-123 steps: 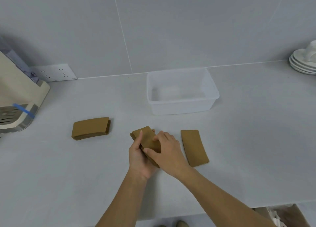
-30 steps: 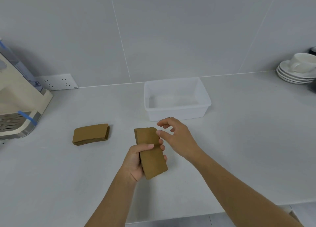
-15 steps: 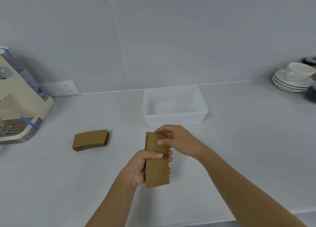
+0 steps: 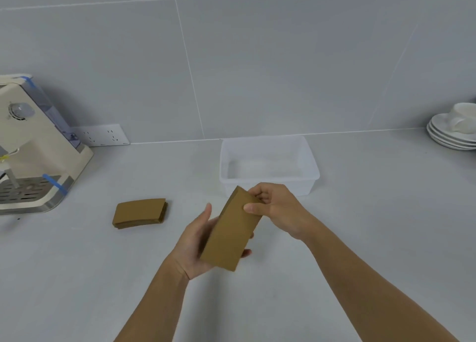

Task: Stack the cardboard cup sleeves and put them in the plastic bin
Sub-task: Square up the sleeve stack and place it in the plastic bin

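Observation:
I hold a stack of brown cardboard cup sleeves (image 4: 230,234) above the counter, tilted so its far end points up and right. My left hand (image 4: 194,246) cups the stack from underneath and on the left. My right hand (image 4: 277,209) pinches its upper end with thumb and fingers. Just beyond the hands stands the clear plastic bin (image 4: 268,162), with nothing visible in it. A second pile of sleeves (image 4: 140,213) lies flat on the counter to the left.
A cream coffee machine (image 4: 31,145) with blue tape stands at the far left, a wall socket (image 4: 103,135) behind it. Stacked white saucers with a cup (image 4: 456,127) sit at the back right. The tiled wall runs behind the white counter (image 4: 373,213).
The single sleeve that lay to the right has joined the stack in my hands. The stack is lifted off the counter and now tilts right, with my right hand gripping its top.

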A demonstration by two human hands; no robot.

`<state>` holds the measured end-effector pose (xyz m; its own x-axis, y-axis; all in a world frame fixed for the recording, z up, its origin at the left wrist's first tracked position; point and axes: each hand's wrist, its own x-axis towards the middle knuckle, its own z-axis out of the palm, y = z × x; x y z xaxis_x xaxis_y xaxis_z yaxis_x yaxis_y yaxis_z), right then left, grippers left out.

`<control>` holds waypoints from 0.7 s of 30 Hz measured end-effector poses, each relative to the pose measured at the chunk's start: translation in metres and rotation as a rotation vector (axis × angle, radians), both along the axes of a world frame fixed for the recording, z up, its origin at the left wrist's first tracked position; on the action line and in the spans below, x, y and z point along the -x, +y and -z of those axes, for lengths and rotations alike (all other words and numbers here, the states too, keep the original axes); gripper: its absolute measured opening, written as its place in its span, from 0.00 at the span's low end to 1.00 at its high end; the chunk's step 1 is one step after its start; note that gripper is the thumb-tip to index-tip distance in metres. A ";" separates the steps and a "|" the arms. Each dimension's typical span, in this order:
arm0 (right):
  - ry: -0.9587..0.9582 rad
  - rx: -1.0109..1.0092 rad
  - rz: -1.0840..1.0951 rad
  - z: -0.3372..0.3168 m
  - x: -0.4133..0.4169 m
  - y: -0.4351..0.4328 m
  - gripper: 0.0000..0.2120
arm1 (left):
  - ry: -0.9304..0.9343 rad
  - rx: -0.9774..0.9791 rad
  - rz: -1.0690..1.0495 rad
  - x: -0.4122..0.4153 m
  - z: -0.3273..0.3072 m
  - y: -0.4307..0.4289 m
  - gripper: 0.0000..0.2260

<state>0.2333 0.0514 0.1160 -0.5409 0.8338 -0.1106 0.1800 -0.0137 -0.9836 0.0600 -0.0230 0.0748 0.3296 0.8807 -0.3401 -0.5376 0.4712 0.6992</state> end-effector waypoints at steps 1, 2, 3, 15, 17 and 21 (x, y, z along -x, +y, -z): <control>0.040 0.008 0.038 -0.001 0.000 0.002 0.06 | -0.020 -0.013 -0.048 0.004 0.001 0.000 0.40; 0.067 0.013 0.080 -0.001 0.001 0.005 0.06 | -0.038 -0.031 -0.099 0.008 0.002 0.000 0.41; 0.088 0.018 0.124 -0.001 0.003 0.007 0.06 | -0.051 -0.053 -0.149 0.010 0.004 -0.001 0.42; 0.177 0.164 0.400 0.024 0.031 0.011 0.05 | 0.525 -0.126 -0.579 -0.004 0.017 -0.008 0.18; 0.185 0.180 0.392 0.027 0.032 0.011 0.05 | 0.568 -0.111 -0.610 -0.004 0.019 -0.009 0.13; 0.112 0.175 0.370 0.034 0.035 0.007 0.05 | 0.611 -0.060 -0.665 -0.001 0.023 -0.011 0.11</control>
<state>0.1983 0.0586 0.0824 -0.2256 0.9479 -0.2251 0.0235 -0.2257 -0.9739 0.0606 -0.0338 0.0521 -0.4767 0.8467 -0.2364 -0.2131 0.1496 0.9655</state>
